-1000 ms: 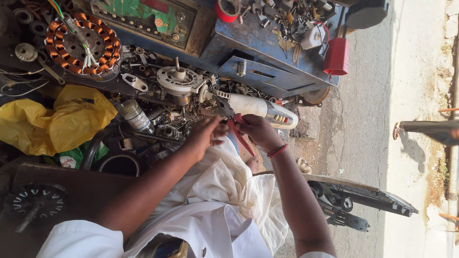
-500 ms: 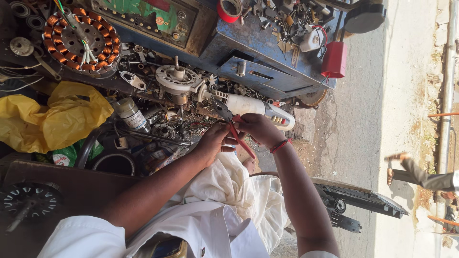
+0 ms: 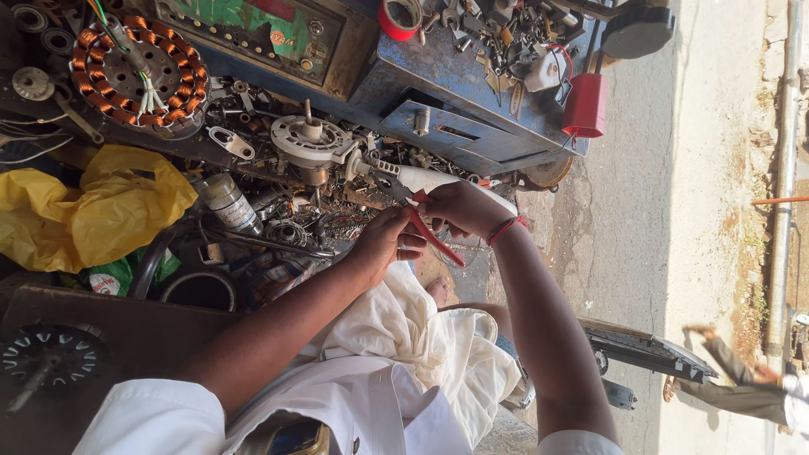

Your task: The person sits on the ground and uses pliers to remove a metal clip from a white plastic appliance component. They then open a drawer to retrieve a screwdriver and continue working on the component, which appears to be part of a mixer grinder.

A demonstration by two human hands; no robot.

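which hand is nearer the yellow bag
Left. The left hand is at the pliers, on the side toward the yellow bag; the right hand is on the pliers' far side from it.

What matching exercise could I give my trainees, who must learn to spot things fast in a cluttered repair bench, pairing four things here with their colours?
Things:
1. crumpled plastic bag
2. roll of tape
3. wire coils on the round stator
4. pliers handles held by the left hand and right hand

Colours:
A. copper orange
B. yellow
C. red, thin and long
D. red, ring-shaped

Pairs: 1-B, 2-D, 3-A, 4-C
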